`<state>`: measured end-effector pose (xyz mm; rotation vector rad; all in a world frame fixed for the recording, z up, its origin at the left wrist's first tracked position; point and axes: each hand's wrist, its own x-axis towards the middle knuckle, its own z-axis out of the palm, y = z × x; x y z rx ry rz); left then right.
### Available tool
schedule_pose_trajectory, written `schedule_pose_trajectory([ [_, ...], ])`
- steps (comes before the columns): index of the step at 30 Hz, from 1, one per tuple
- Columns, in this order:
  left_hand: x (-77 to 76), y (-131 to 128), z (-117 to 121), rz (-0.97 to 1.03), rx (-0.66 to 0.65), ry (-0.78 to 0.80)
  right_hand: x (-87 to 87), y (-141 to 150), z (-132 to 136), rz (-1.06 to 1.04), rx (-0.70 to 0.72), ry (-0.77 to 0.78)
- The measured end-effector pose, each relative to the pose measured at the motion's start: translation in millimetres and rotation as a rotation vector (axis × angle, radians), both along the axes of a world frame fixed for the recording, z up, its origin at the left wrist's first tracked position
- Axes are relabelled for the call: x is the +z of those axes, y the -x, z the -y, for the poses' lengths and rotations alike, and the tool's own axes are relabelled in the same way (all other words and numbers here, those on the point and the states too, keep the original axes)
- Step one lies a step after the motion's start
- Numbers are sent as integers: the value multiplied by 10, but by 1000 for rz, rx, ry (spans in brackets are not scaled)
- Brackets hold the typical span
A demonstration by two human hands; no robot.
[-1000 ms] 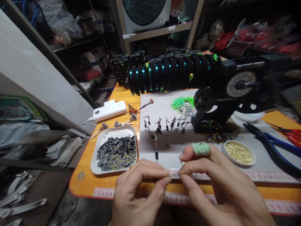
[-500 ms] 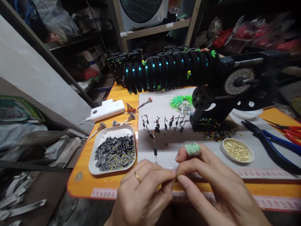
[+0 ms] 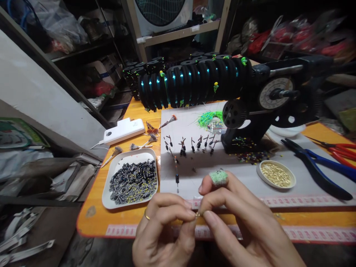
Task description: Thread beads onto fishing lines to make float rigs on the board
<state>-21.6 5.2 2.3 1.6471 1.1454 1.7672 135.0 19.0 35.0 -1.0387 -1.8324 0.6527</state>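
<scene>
My left hand [image 3: 167,226], with a gold ring on one finger, is closed in a pinch on a tiny gold-coloured piece [image 3: 197,214]. My right hand [image 3: 236,218], which has a green wrap around one fingertip, pinches at the same piece from the other side. The fingertips nearly meet above the front edge of the table, and the piece is too small to name exactly. Beyond my hands, a small black tube [image 3: 177,179] with an orange bead and fine wire lies on the grey board [image 3: 172,200]. Several similar black pieces [image 3: 182,150] lie farther back.
A white tray [image 3: 105,202] of dark little tubes stands at left, near a white power bank [image 3: 122,131]. On the right are a dish [image 3: 292,181] of gold-coloured bits and blue-handled pliers [image 3: 314,167]. A black machine [image 3: 194,87] with spools spans the back.
My hands have drawn slightly apart, so the gold-coloured piece now shows between the fingertips. The whole view has shifted a little, with the table things appearing farther left.
</scene>
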Motion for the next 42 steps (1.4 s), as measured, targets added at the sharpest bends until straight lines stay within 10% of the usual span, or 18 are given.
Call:
schedule_pose_trajectory([
  [14,-25,-191,87,258,-37,139,-28,-39,28,14,149,223],
  [26,74,-138,99,666,-218,432,-136,-116,39,-10,181,-88],
  [37,42,-86,82,599,-190,357,-48,-154,-15,95,164,-124],
  [42,-34,-43,97,256,-25,157,-93,-79,-15,78,101,-105],
])
